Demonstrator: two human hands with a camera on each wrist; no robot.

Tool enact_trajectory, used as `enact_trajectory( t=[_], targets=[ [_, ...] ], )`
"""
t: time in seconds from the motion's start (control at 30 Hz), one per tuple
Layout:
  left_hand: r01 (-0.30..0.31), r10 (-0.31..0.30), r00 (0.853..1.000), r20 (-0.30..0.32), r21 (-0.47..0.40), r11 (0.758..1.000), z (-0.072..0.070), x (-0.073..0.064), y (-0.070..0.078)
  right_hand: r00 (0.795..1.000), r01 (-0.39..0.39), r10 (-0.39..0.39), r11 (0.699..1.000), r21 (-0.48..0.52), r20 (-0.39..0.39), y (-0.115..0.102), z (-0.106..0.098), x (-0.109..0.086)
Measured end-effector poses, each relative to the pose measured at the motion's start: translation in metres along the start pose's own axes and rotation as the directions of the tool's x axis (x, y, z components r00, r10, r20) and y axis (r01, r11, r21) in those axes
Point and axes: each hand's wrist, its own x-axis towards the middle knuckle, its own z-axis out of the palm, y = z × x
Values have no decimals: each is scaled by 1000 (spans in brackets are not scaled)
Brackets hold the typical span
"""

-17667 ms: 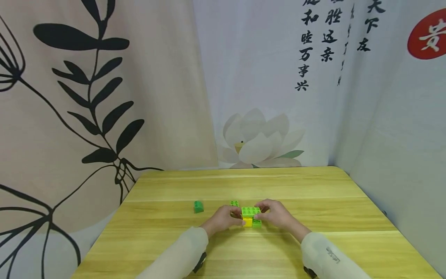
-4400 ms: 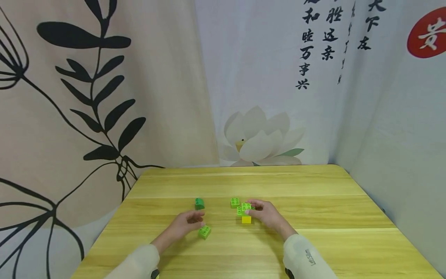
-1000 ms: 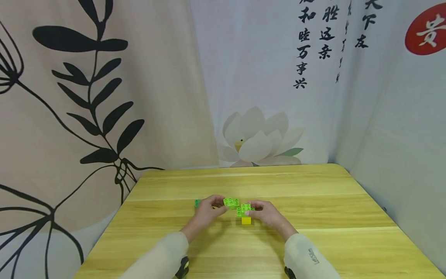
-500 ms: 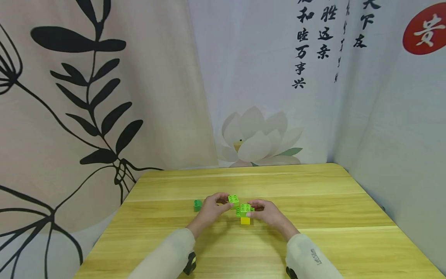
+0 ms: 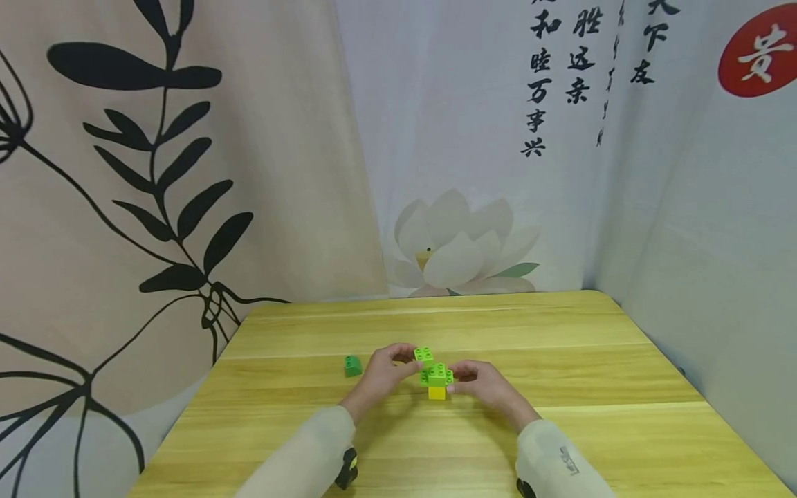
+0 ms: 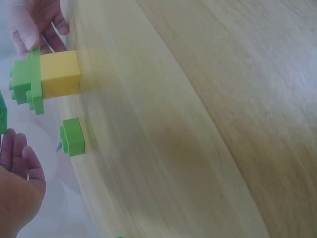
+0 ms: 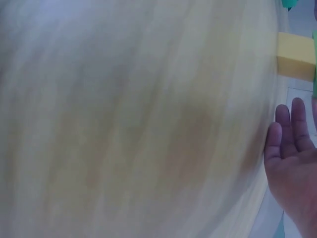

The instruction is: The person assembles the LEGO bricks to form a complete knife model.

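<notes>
My left hand (image 5: 385,374) pinches a light-green toy brick (image 5: 424,355) between thumb and fingers, just behind and left of a small stack. That stack is a yellow brick (image 6: 60,73) standing on the table, a light-green plate (image 6: 36,84) across it, and a light-green brick (image 5: 437,373) on top. With thumb and fingertips my right hand (image 5: 492,389) holds the plate's right end. Its other fingers, in the right wrist view, extend loosely beside the yellow brick (image 7: 296,55). Another light-green brick (image 6: 74,137) sits on the table, mostly hidden in the head view.
A darker green brick (image 5: 352,366) lies left of my left hand. All of it rests on a wooden table (image 5: 523,332), whose far edge meets a printed curtain (image 5: 299,152).
The left hand fetched a light-green brick from the left front and carried it right, up to the stack. Lately the right hand's thumb slid from the stack's front toward its right side.
</notes>
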Motion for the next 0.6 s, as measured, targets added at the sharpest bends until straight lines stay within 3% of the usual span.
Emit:
enact_trajectory(
  t=[0.37, 0.6],
  targets=[
    [14, -14, 1000, -5, 3, 1000, 5, 3, 0, 1000, 4, -4, 1000, 8, -4, 5, 3, 2],
    [4, -4, 1000, 25, -25, 1000, 8, 5, -1, 1000, -8, 8, 1000, 2, -7, 5, 2, 2]
  ],
)
